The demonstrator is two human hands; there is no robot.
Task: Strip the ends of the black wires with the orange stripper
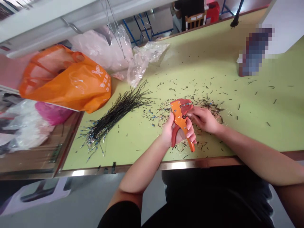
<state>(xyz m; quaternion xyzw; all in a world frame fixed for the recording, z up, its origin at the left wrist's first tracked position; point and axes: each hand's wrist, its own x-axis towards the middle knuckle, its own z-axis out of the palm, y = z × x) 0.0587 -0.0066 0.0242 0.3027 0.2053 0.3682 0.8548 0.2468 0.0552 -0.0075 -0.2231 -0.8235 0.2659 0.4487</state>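
Green table, one stripper, two hands

Both forearms are showing bare from elbow to wrist. The left hand and right hand are wearing no gloves; no rings or watch are showing, though fingers are partly hidden. Short black sleeves are ending above each elbow. A black top is covering the torso below the table edge, probably a plain T-shirt.
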